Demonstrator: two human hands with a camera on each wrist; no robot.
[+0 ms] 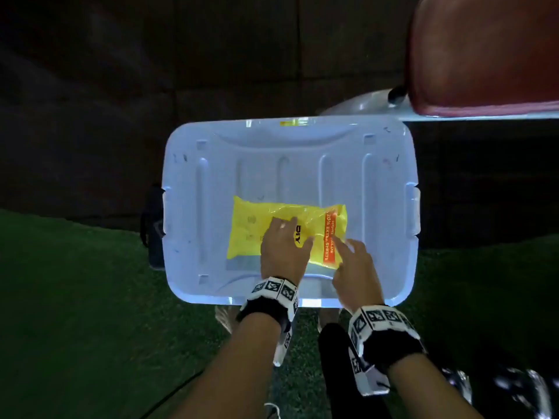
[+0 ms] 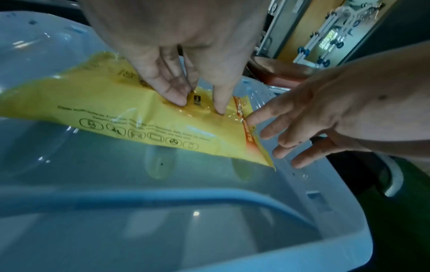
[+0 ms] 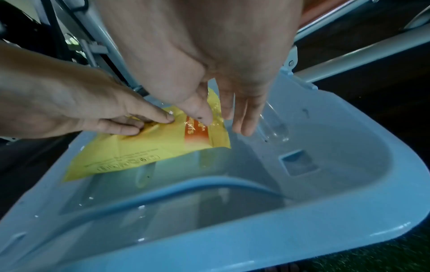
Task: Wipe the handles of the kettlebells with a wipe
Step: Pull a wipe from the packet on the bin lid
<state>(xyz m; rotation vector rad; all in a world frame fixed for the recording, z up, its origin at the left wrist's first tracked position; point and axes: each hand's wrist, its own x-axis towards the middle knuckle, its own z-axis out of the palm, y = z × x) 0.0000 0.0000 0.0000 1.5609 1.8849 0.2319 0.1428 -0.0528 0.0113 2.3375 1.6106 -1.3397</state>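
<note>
In the head view I look down on a pale blue bin lid [image 1: 290, 164] that fills the middle of the frame, with dark floor above it and green turf [image 1: 75, 297] below. A yellow wipe pack [image 1: 251, 228] lies flat on the lid, a little below centre, its orange strip [image 1: 329, 237] at the right end.

My left hand [image 1: 282, 249] lies on the middle of the pack. In the left wrist view its fingers [image 2: 172, 92] are straight and press down on the yellow film; they curl round nothing. My right hand [image 1: 357, 270] sits at the pack's right end, fingers spread and loose. In the left wrist view its forefinger tip meets the orange strip while the other fingers stand off over the lid. In the right wrist view its thumb [image 3: 197, 110] lies on the strip and the other fingers hang straight just past the pack's edge. It holds nothing that I can see.

A red padded seat [image 1: 484, 52] fills the upper right corner of the head view. I see no kettlebells in any view.
</note>
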